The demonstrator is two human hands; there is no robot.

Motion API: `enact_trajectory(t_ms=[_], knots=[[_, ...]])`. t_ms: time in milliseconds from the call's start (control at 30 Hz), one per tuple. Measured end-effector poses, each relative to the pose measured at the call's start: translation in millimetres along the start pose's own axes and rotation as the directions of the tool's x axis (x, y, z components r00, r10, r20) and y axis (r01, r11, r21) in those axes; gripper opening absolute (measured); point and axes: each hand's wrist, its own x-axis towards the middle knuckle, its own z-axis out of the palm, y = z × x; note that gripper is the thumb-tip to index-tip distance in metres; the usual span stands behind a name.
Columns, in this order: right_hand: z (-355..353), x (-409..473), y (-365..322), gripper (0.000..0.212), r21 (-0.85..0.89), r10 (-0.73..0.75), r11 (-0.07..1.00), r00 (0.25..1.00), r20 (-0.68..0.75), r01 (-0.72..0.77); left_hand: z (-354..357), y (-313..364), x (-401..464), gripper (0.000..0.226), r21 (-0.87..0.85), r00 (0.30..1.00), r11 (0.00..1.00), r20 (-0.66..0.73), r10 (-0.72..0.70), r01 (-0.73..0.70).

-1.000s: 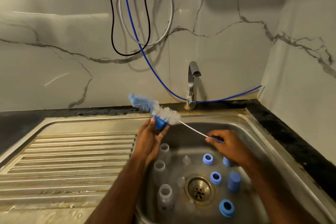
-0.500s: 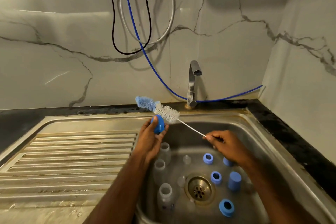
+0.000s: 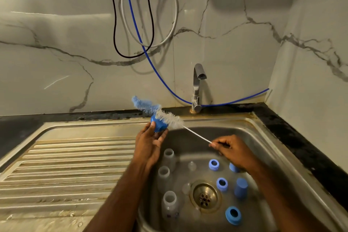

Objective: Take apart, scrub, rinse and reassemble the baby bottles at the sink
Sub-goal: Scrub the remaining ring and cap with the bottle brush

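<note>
Over the sink basin [image 3: 244, 137], our left hand [image 3: 148, 145] grips a blue cap [image 3: 158, 126], fingers and thumb curled round it, up above the basin's far-left corner. Our right hand [image 3: 233, 151] pinches the white wire handle of the bottle brush [image 3: 167, 117]; its white bristles lie against the cap, and the blue tip sticks out past it toward the wall. Round the drain [image 3: 205, 197] we note: three clear bottles [image 3: 163, 175] standing upright in a row to its left; three blue rings [image 3: 222, 184] to its right and beyond; a blue cap [image 3: 241, 187] upright just right of it. The tap [image 3: 197, 84] stands behind the basin, not running.
</note>
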Motion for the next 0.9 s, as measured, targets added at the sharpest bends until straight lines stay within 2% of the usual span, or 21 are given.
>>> enact_trajectory(t_ms=[133,267,333,467,533,633,700,767,833,900], knots=[[21,6,-12,0.013,-0.035,-0.049,0.998,0.999,-0.017,0.048,12,-15,-9,0.035,0.058,0.993,0.992,0.027,-0.116,0.114],[5,3,-6,0.018,0.001,0.012,1.000,0.999,0.041,-0.012,9,-9,-7,0.049,-0.015,0.996,0.995,-0.005,-0.094,0.094],[-4,-1,-5,0.020,0.062,0.046,0.997,0.996,0.080,-0.051,9,-3,-6,0.046,-0.008,0.997,0.998,0.037,-0.069,0.069],[15,-2,-19,0.016,0.055,0.034,0.998,0.994,0.105,-0.040,12,-14,-10,0.033,0.129,0.992,0.987,0.066,-0.109,0.099],[22,-1,-25,0.016,0.070,0.027,0.997,0.995,0.099,-0.035,11,-16,-10,0.041,0.192,0.996,0.979,0.052,-0.075,0.063],[6,-2,-22,0.016,0.129,0.086,0.986,0.986,0.140,-0.104,5,-6,-4,0.040,0.098,0.999,0.995,0.037,-0.017,0.013],[-3,-5,-17,0.017,0.137,0.101,0.983,0.980,0.169,-0.125,2,-4,-3,0.034,0.061,0.998,0.998,0.055,-0.028,0.025],[3,-4,-14,0.018,0.085,0.100,0.990,0.988,0.115,-0.111,6,-10,-7,0.032,0.100,0.992,0.992,0.096,-0.082,0.072],[15,0,-16,0.017,0.024,0.051,0.998,0.999,0.009,-0.052,14,-18,-13,0.039,0.123,0.986,0.987,0.123,-0.113,0.098],[19,4,-20,0.017,0.016,0.025,1.000,0.999,-0.023,-0.025,19,-20,-15,0.046,0.091,0.985,0.991,0.133,-0.114,0.102]])
